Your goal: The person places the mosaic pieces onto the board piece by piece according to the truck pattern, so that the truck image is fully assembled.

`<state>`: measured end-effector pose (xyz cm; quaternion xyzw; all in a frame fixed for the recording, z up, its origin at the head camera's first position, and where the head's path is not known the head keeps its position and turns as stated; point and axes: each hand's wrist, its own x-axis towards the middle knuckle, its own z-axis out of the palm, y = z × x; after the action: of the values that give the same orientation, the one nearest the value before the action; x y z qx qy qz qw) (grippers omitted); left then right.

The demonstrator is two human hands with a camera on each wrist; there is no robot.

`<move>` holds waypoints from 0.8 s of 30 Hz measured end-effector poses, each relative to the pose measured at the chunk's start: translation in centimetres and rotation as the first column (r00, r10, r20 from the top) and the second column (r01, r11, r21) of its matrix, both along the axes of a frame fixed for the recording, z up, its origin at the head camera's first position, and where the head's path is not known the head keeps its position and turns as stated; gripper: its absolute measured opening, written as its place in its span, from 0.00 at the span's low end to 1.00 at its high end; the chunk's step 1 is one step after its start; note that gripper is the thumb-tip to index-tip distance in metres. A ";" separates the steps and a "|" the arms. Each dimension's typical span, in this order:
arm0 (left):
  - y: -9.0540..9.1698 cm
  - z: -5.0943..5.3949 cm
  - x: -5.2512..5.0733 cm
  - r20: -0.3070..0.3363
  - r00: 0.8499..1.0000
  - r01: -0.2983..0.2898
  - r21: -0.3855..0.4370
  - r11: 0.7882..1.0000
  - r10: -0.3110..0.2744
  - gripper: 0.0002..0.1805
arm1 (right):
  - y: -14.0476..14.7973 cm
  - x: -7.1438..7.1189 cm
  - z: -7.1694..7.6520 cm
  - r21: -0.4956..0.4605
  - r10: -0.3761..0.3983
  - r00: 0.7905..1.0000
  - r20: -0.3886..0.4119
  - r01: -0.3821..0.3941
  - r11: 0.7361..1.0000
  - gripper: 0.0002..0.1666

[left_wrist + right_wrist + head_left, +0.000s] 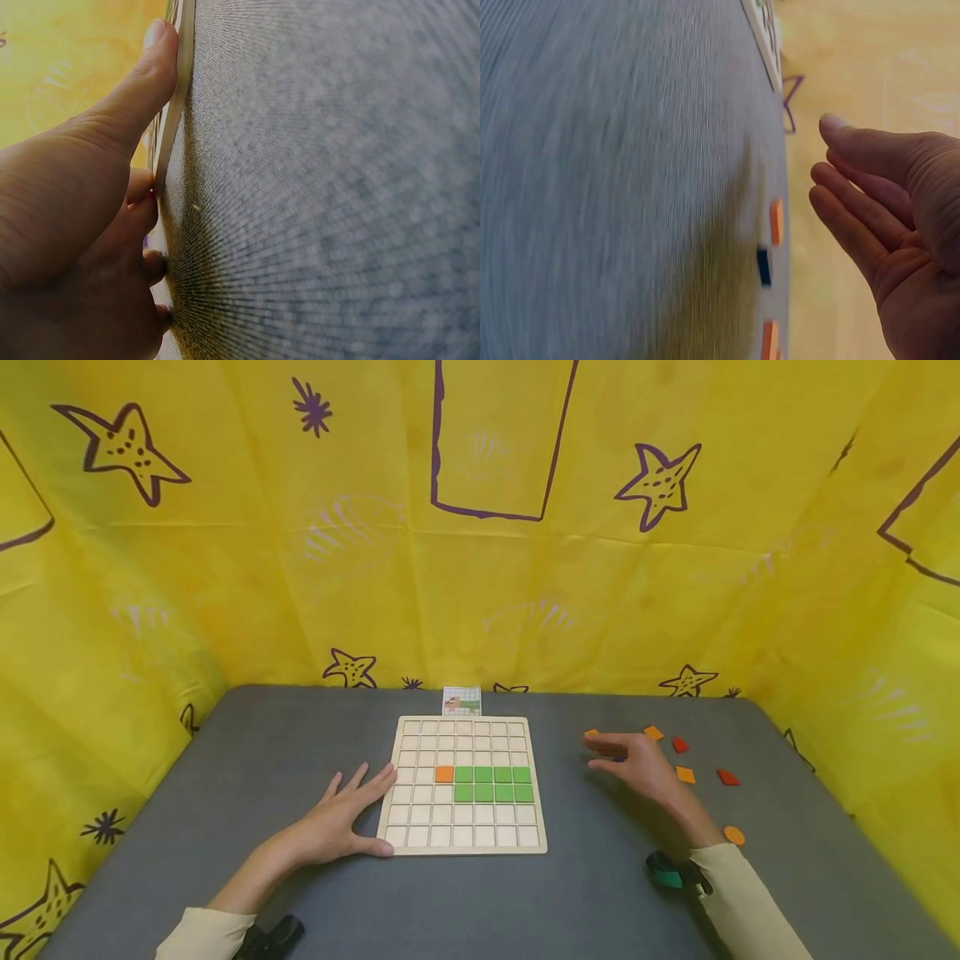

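A pale wooden grid board (420, 837) lies on the table, with two rows of green square tiles (483, 783) and one orange square tile (444, 774) in its cells. My left hand (333, 827) spreads its fingers along the board's left side, thumb at the near corner; the left wrist view shows the thumb against the board's edge (171, 120). To the right of the board, my right hand (633, 764) hovers above the table, fingers and thumb apart with nothing between them. Just beyond its fingertips lies a partly hidden orange piece (592, 733).
Loose orange squares (653, 732), red pieces (727, 777) and an orange round piece (734, 835) lie around the right hand. A small picture card (461, 701) sits at the board's far edge. Yellow patterned cloth (495, 577) stands behind the grey table (300, 735).
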<state>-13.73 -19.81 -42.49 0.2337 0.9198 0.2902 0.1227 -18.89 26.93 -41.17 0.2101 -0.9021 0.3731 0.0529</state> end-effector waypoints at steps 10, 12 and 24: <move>0.1 0.1 -0.1 0.018 1.000 -0.009 -0.012 1.000 0.010 0.62 | 4.6 0.8 -0.2 0.032 -0.113 0.993 0.014 0.113 0.993 0.24; 0.1 0.1 -0.1 0.016 1.000 -0.007 -0.016 1.000 0.008 0.62 | 5.6 0.9 -0.3 0.047 -0.138 0.990 0.019 0.137 0.989 0.24; 0.0 0.1 -0.1 0.019 1.000 -0.007 -0.015 1.000 0.007 0.62 | 10.5 2.2 0.1 0.146 -0.219 0.975 0.044 0.211 0.967 0.26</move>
<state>-13.78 -19.78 -42.41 0.2269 0.9216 0.2859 0.1321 -16.67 37.38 -41.06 0.1030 -0.9447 0.3070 0.0513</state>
